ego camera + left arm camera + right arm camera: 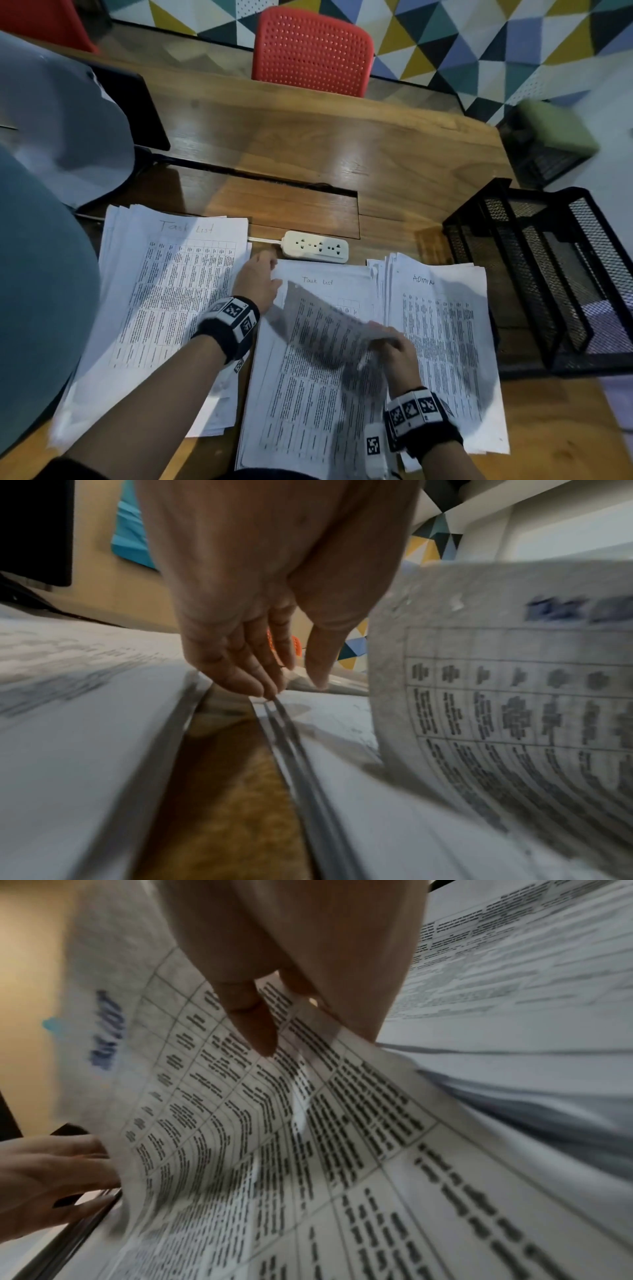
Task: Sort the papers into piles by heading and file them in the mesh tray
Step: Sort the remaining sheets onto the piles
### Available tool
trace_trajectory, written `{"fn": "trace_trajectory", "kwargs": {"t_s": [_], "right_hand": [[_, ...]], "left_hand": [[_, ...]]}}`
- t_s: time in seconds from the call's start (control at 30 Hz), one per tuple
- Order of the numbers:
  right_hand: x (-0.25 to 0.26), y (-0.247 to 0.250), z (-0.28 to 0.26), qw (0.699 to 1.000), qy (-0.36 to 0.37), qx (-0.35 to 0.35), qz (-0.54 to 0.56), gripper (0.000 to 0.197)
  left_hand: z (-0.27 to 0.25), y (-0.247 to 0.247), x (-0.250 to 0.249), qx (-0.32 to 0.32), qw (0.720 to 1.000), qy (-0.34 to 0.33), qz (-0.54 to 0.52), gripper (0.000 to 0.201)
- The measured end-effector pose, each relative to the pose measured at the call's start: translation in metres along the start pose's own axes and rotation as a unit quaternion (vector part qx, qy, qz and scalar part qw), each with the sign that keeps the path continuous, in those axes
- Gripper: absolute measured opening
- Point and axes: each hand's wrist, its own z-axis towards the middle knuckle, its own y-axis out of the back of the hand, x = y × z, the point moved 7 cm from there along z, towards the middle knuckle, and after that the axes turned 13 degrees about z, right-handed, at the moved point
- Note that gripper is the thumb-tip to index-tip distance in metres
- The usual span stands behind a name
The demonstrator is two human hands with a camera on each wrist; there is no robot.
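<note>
The right hand (pixel 291 969) pinches a curled printed sheet (pixel 274 1137); the left hand (pixel 48 1180) apparently rests at its far edge.

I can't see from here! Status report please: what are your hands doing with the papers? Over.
Right hand pinching lifted sheet off middle pile. Left hand on that pile's top corner. Mesh tray holds no sheets. Nothing blocking.

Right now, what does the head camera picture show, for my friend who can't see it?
The right hand lifts a sheet off the middle pile, the left hand at its top corner. Two more piles flank it, beside a mesh tray.
</note>
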Motion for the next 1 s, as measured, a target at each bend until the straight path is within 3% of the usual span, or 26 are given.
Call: {"fn": "trace_trajectory", "kwargs": {"t_s": [0.13,0.23,0.33,0.4,0.53,0.6,0.73,0.87,1.0], "right_hand": [[-0.005,-0.002,0.003,0.996,0.000,-0.001,-0.089,0.032],[-0.013,-0.004,0.007,0.989,-0.018,0.003,-0.143,0.082],[-0.020,-0.002,0.015,0.981,-0.008,-0.010,-0.192,0.096],[-0.017,-0.008,0.014,0.978,-0.004,-0.009,-0.209,0.091],[-0.003,-0.022,0.011,0.984,0.031,0.021,-0.175,0.031],[0.008,-0.031,0.006,0.987,0.050,0.040,-0.145,0.021],[0.022,-0.033,-0.002,0.995,0.065,0.063,-0.045,0.020],[0.019,-0.016,-0.005,0.997,0.047,0.045,0.050,0.016],[0.013,-0.003,-0.002,0.998,0.023,0.024,0.048,0.044]], "left_hand": [[-0.002,-0.010,0.003,0.022,0.999,0.039,-0.026,0.028],[-0.009,-0.021,0.007,0.049,0.996,0.060,-0.040,0.036],[-0.015,-0.028,0.013,0.057,0.994,0.080,-0.055,0.043],[-0.017,-0.030,0.015,0.048,0.994,0.083,-0.057,0.044],[-0.022,-0.028,0.014,0.038,0.994,0.090,-0.055,0.059],[-0.020,-0.025,0.016,0.020,0.993,0.096,-0.073,0.058],[-0.006,-0.004,0.015,-0.049,0.992,0.061,-0.097,0.035],[-0.001,0.023,0.014,-0.100,0.980,-0.026,-0.168,0.014],[-0.002,0.027,0.013,-0.072,0.984,-0.087,-0.141,0.019]]}}
